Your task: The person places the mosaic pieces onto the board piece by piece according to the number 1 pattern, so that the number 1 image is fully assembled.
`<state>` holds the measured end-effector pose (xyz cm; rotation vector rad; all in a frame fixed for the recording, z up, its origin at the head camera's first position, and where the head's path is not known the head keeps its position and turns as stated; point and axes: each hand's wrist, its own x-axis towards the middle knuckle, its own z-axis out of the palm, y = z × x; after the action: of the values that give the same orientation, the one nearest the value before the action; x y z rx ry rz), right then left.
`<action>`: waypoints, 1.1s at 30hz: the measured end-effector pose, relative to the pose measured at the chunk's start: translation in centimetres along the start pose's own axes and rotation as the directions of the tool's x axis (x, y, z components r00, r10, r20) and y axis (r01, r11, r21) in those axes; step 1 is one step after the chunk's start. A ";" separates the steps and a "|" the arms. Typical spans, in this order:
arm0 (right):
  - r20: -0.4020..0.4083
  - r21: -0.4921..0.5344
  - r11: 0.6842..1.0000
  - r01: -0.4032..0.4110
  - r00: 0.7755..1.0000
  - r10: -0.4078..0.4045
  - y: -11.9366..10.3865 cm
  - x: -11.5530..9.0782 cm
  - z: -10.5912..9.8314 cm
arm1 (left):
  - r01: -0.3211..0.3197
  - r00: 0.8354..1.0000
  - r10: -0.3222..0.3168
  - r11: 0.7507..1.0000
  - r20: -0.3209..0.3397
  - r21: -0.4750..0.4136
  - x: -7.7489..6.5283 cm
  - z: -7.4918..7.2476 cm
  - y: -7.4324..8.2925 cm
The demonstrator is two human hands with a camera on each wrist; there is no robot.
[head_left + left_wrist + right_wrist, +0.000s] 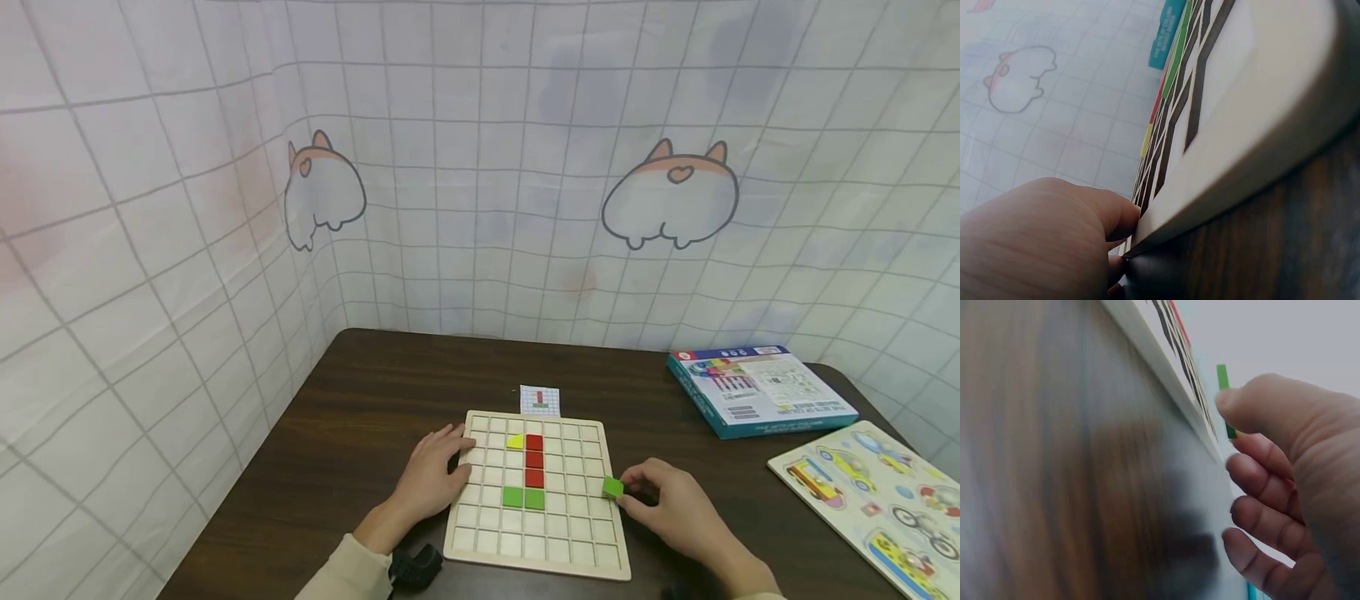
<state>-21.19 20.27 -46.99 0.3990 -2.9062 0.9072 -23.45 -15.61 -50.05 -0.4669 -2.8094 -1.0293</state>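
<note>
A wooden grid board [536,565] lies on the dark table, holding a yellow piece with a curved corner [515,442], a column of three red squares [534,460] and two green squares [513,497]. My left hand [429,475] rests at the board's left edge, fingers fairly straight; in the left wrist view its thumb [1124,215] touches the rim. Over the board's right edge, my right hand [678,508] pinches a green square tile [612,487] between thumb and fingers. The right wrist view shows this green tile [1222,378] edge-on, above the board's rim.
Behind the board lies a small pattern card [540,401] showing red and green squares on a grid. A teal-sided box [772,392] stands at the back right. Nearer, a picture board with vehicles [847,492] lies at the right. A patterned white curtain [480,192] surrounds the table.
</note>
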 end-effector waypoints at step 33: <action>0.065 0.042 0.994 0.097 0.993 -0.099 -4.1 -0.2 3.3 | 0.011 1.000 -0.011 1.000 0.015 0.010 0.1 -0.1 0.1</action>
<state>-19.87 15.19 -47.43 0.5804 -2.9022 0.9549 -23.51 -15.58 -49.92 -0.4604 -2.8317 -1.0181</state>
